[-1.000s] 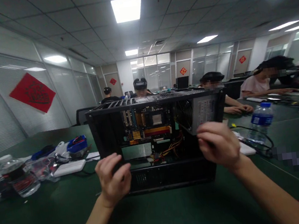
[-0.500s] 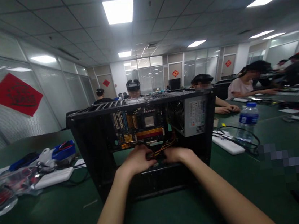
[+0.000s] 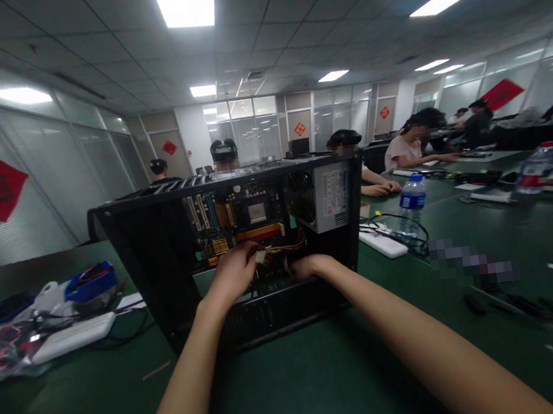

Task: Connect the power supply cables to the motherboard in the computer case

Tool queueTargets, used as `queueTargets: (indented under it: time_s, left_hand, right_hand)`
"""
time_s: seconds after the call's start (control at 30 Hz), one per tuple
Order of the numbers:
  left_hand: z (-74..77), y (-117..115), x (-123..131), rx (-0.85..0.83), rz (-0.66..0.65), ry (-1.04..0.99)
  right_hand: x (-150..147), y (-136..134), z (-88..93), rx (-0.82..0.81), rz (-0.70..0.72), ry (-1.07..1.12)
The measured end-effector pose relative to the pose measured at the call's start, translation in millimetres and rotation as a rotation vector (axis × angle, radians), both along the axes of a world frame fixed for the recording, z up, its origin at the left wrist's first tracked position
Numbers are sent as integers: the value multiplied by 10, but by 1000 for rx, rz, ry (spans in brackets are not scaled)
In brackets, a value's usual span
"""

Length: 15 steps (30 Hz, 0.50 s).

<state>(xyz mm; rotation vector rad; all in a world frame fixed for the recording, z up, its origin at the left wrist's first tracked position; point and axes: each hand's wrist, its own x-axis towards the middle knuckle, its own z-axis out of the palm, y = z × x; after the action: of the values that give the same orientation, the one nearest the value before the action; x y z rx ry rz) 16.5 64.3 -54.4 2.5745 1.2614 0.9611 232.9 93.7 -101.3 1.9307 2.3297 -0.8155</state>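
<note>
Head view | open computer case (image 3: 152, 262) stands on green tabletop (image 3: 302, 378), motherboard (image 3: 238, 222) facing the camera | left hand (image 3: 232, 274) inside case, grip pinched on white connector (image 3: 261, 256) below motherboard | right hand (image 3: 307, 267) just beside it under the wires (image 3: 291, 245), grip hidden, cannot tell | water bottle (image 3: 411, 205) stands apart, right of case.

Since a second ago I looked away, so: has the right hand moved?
Yes. The right hand dropped from the power supply down into the case, by the cables.

The green table (image 3: 299, 392) bears a computer case (image 3: 152, 262), water bottle (image 3: 411, 207), white box (image 3: 70, 333).
</note>
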Motion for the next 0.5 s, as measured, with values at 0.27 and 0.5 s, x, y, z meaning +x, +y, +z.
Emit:
queueTargets:
  time_s: [0.27, 0.5]
  left_hand:
    - [311, -146, -45, 104, -84, -345]
    - [505, -385, -1, 160, -167, -297]
  right_hand:
    - [-115, -131, 107, 164, -188, 532]
    - [-14, -199, 152, 4, -391, 1219]
